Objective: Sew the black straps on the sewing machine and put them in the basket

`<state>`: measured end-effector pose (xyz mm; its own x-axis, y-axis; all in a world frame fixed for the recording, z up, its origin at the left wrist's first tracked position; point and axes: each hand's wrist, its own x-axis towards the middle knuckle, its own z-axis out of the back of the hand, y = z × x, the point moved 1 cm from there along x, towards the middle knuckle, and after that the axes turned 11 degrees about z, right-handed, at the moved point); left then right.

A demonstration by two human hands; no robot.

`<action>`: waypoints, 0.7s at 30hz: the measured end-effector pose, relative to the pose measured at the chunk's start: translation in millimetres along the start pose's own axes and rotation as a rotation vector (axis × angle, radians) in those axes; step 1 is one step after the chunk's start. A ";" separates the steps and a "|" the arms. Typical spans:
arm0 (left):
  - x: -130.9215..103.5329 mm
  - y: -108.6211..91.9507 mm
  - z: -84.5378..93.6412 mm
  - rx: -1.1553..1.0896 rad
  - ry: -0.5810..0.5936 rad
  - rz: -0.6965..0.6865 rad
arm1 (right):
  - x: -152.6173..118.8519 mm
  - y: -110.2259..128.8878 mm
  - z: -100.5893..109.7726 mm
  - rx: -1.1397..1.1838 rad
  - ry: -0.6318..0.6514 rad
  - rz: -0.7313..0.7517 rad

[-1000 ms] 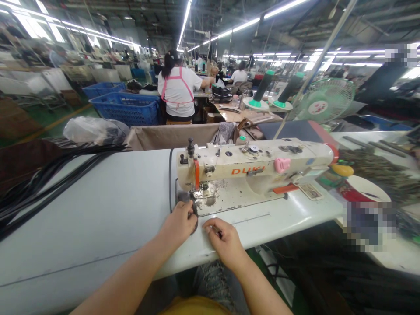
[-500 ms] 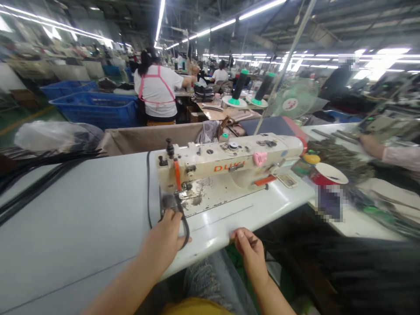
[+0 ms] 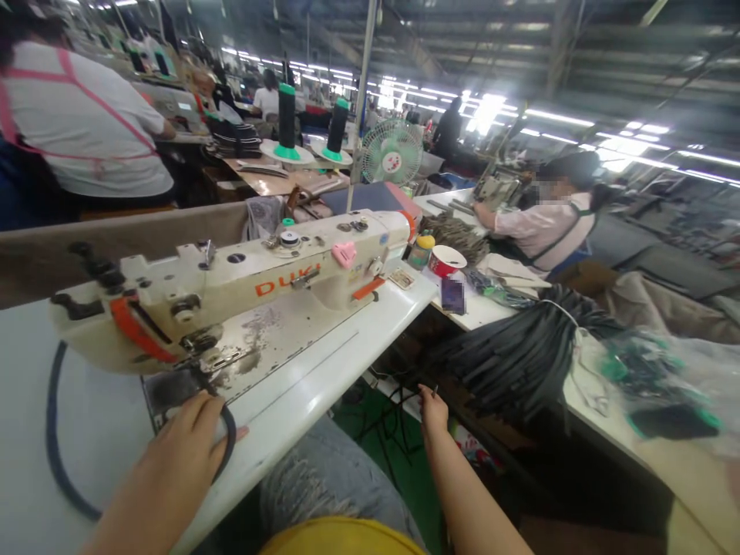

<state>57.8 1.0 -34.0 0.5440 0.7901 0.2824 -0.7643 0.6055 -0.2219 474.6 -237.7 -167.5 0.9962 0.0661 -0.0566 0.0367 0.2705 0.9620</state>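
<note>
Black strap [image 3: 230,435] runs from under the needle end of the machine [image 3: 277,270] and bends round to the near side, on the white table [image 3: 294,401] at left. The left hand [image 3: 185,439] lies over it beside the needle plate, fingers bent and touching the strap, thumb stretched out past it; whether they pinch it firmly, I cannot tell. Another dark length [image 3: 53,424] curves further left; the forearm hides whether the two join. The right hand [image 3: 433,412] is off the table's near edge, well apart from the machine, thumb and fingers drawn close, with a dark tip at them too small to make out. Right of it, a bundle [image 3: 520,358] of black strips lies on a second table. Far off stand two spools [image 3: 287,119] and a fan [image 3: 393,150]; a worker [image 3: 535,231] sits far right.
</note>
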 end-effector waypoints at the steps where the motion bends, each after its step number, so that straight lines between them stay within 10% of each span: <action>1: -1.4 0.1 -1.4 0.001 0.001 -0.004 | 7.8 -2.2 1.7 0.010 -0.035 -0.024; 21: -1.6 0.5 0.3 -0.059 -0.027 0.058 | 52.7 -18.3 -0.8 0.128 -0.208 0.000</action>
<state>56.5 0.0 -34.4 0.4892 0.8216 0.2927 -0.7719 0.5641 -0.2932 526.4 -238.4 -188.3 0.9905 -0.1366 -0.0135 0.0336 0.1458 0.9887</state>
